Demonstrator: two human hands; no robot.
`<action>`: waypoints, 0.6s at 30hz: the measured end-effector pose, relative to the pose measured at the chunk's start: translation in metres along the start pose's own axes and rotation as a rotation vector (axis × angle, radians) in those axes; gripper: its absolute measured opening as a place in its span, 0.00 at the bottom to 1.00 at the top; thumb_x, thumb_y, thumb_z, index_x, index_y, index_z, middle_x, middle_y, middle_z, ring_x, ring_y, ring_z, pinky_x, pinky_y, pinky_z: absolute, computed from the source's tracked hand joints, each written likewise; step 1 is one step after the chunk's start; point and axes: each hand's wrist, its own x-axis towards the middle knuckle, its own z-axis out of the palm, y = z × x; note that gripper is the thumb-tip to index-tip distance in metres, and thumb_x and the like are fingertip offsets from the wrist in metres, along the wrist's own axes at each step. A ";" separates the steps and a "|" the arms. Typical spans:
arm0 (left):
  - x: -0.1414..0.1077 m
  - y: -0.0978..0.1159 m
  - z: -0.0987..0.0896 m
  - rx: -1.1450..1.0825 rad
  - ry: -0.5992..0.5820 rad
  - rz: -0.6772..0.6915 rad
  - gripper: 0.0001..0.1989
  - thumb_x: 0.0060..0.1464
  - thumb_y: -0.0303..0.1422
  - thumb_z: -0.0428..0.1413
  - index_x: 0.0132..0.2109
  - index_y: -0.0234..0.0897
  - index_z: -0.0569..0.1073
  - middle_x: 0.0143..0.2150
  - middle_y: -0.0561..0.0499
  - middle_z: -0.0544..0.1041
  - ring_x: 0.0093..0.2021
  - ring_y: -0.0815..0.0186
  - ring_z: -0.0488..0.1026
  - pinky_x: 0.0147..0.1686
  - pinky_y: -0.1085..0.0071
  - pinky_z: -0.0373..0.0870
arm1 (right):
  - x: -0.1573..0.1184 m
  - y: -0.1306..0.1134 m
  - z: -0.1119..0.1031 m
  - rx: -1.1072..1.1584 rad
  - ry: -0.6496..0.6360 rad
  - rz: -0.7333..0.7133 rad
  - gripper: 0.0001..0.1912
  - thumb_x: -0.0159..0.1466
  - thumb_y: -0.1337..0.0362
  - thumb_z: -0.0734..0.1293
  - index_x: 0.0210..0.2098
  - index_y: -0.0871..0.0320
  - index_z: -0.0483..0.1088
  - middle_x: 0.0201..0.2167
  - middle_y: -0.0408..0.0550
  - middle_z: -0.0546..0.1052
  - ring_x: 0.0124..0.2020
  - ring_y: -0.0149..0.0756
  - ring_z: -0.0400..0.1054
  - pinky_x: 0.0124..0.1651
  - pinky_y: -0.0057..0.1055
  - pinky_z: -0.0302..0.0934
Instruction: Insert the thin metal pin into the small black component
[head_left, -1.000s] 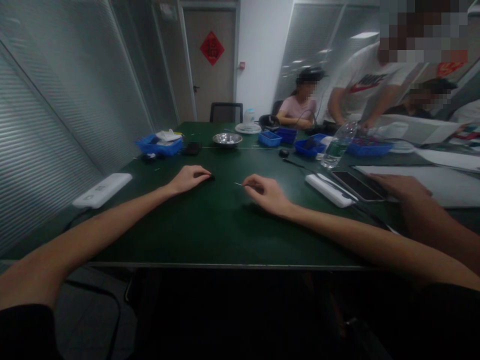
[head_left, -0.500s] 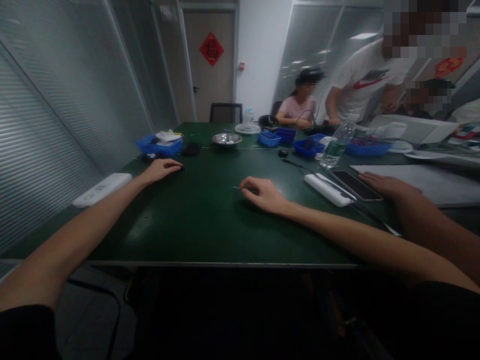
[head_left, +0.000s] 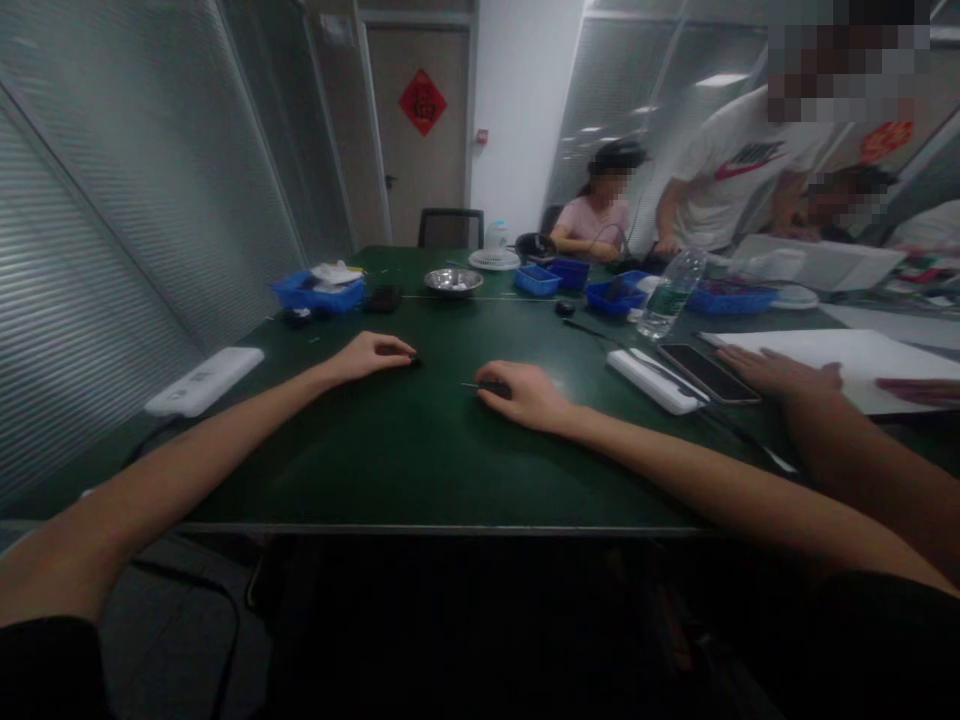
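Above the green table (head_left: 360, 450), left of its middle, my left hand (head_left: 371, 354) pinches a small black piece (head_left: 417, 361) at its fingertips; the piece is too small to name. My right hand (head_left: 525, 393) is closed around a dark-handled tool (head_left: 493, 388) whose thin metal shaft points left, towards my left hand. A gap separates the two hands. Behind them stands a shiny metal bowl (head_left: 453, 283) with small pale things in it.
A white power strip (head_left: 652, 381), a phone (head_left: 709, 373) and a bottle (head_left: 671, 295) lie or stand to the right, beside another person's hand (head_left: 780, 374). Blue trays (head_left: 319, 293) sit further back. Another white strip (head_left: 204, 381) is at the left.
My left hand has moved right and slightly nearer, carrying the small black piece towards my right hand. My right hand has turned a little, showing more of the tool's handle.
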 end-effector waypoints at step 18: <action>-0.013 0.066 0.058 -0.038 -0.168 0.290 0.16 0.65 0.41 0.60 0.53 0.37 0.80 0.46 0.46 0.80 0.40 0.63 0.74 0.38 0.69 0.67 | -0.003 -0.010 -0.006 0.001 -0.034 -0.088 0.13 0.73 0.58 0.64 0.54 0.55 0.71 0.48 0.51 0.77 0.44 0.39 0.74 0.45 0.33 0.66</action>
